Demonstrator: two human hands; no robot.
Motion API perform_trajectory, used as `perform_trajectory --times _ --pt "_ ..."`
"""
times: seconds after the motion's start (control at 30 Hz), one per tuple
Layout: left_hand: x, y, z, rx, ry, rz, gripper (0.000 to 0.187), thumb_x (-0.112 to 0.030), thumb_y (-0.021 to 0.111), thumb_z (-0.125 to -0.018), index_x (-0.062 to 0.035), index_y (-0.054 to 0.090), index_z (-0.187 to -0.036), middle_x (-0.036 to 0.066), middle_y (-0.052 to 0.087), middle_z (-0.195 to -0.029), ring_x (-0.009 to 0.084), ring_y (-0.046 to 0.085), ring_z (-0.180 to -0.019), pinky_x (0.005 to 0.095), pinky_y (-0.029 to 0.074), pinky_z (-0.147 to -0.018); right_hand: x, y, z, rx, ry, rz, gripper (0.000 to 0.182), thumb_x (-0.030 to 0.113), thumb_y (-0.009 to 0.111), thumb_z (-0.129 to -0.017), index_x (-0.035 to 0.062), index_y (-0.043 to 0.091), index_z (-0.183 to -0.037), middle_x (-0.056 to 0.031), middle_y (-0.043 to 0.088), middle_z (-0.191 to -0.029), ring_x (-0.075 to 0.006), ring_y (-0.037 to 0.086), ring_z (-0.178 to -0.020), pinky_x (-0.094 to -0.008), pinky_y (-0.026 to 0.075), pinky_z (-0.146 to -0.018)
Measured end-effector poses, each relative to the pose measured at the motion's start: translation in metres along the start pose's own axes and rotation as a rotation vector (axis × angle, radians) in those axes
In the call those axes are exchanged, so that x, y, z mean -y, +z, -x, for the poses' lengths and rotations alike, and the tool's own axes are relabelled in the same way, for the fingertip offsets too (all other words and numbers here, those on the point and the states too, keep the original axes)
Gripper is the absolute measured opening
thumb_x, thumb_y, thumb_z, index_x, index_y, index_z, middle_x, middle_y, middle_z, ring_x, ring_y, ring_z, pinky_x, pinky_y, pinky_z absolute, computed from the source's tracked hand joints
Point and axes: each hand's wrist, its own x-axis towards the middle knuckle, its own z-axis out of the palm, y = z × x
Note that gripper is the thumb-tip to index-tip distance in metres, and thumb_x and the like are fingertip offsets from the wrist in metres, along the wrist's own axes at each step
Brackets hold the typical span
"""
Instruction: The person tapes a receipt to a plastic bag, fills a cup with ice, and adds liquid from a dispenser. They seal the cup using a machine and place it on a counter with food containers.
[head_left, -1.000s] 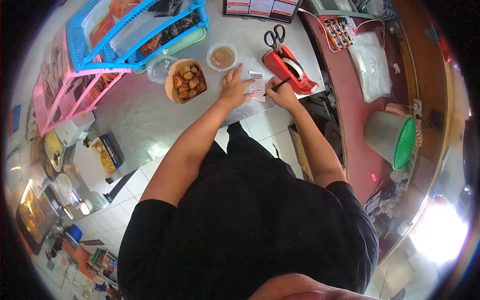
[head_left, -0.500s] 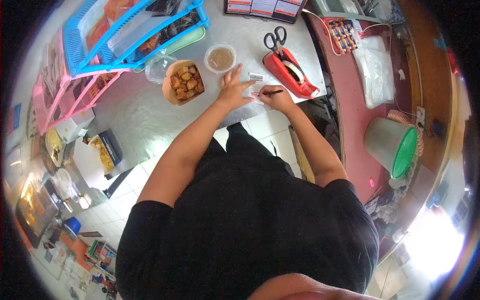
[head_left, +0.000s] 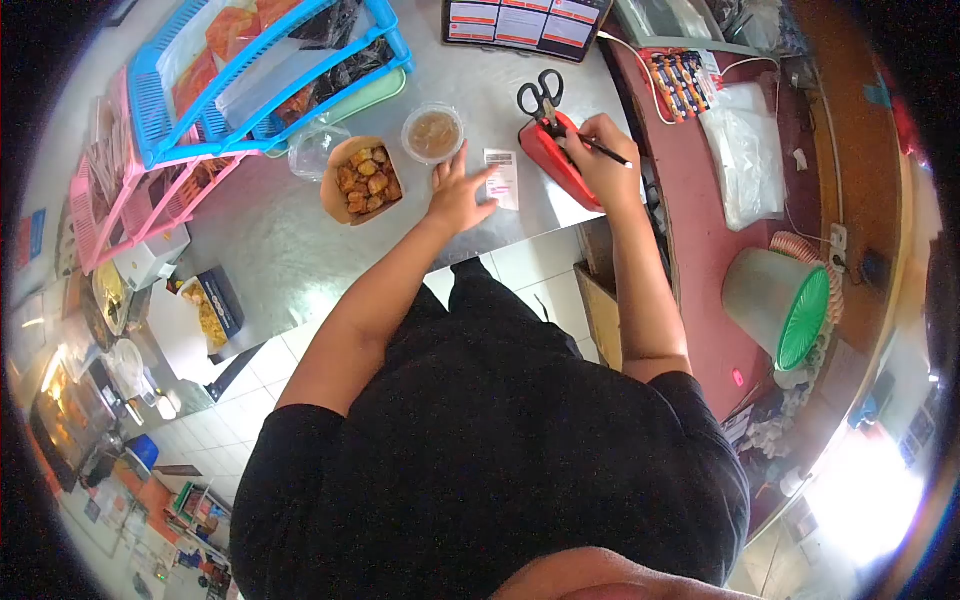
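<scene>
On the metal table lies a small printed receipt (head_left: 503, 182) with pink marks. My left hand (head_left: 460, 197) rests with fingers spread, one fingertip at the receipt's left edge and another close to a lidded round tub (head_left: 433, 133) of brownish contents. In my right hand (head_left: 608, 165) a black pen (head_left: 606, 151) is held, pointing back over the hand. That hand is over a red tape dispenser (head_left: 548, 160) and hides much of its tape roll. Black-handled scissors (head_left: 541, 95) stand in the dispenser's far end. Left of the tub is an open cardboard box (head_left: 336, 189) of browned food chunks.
Blue and pink plastic racks (head_left: 150, 120) with packaging stand at the left. A tablet (head_left: 527, 28) is at the far edge. To the right, a reddish counter (head_left: 690, 300) bears plastic bags (head_left: 742, 155) and a green-lidded container (head_left: 803, 315).
My right hand has lifted from the receipt and moved right to the tape dispenser, still holding the pen. My left hand stays spread by the receipt. The whole view has shifted slightly.
</scene>
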Motion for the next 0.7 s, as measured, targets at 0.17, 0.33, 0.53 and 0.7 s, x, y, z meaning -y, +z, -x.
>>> perform_trajectory --times 0.17,0.33,0.53,0.7 --pt "-0.005 0.014 -0.016 -0.058 -0.020 0.012 0.060 -0.025 0.065 -0.070 -0.0111 0.049 -0.126 0.024 0.013 -0.142 0.0429 0.014 -0.130 0.0474 0.017 -0.106 -0.029 0.015 -0.022 0.215 -0.124 0.161 0.039 0.035 0.073 -0.066 0.0040 0.063 -0.088 -0.0119 0.060 -0.076 -0.0288 0.060 -0.075 -0.0347 0.046 -0.070" --pt "-0.009 0.017 -0.032 -0.037 -0.038 -0.019 0.066 -0.019 0.063 -0.071 0.0026 0.038 -0.129 0.025 0.012 -0.143 0.0434 0.010 -0.132 0.0460 0.017 -0.107 -0.028 0.026 -0.023 0.175 -0.133 0.383 0.070 0.041 0.076 -0.057 0.0044 0.051 -0.111 -0.0163 0.061 -0.090 -0.0319 0.059 -0.084 -0.0381 0.046 -0.075" --pt "-0.017 0.009 -0.058 -0.013 -0.035 -0.058 0.066 -0.016 0.063 -0.070 -0.0035 0.039 -0.131 0.026 0.008 -0.143 0.0415 0.008 -0.133 0.0447 0.017 -0.108 -0.014 0.011 -0.032 0.408 -0.017 0.355 0.065 0.039 0.073 -0.058 0.0053 0.050 -0.108 -0.0176 0.063 -0.091 -0.0332 0.061 -0.084 -0.0397 0.048 -0.072" --pt "-0.019 0.024 -0.069 -0.130 0.046 0.081 0.054 -0.010 0.062 -0.070 -0.0098 0.049 -0.123 0.026 0.016 -0.141 0.0390 0.013 -0.133 0.0430 0.022 -0.107 -0.013 0.009 -0.024 0.415 -0.004 0.378 0.069 0.039 0.076 -0.058 0.0037 0.050 -0.111 -0.0199 0.059 -0.103 -0.0311 0.059 -0.095 -0.0377 0.047 -0.077"
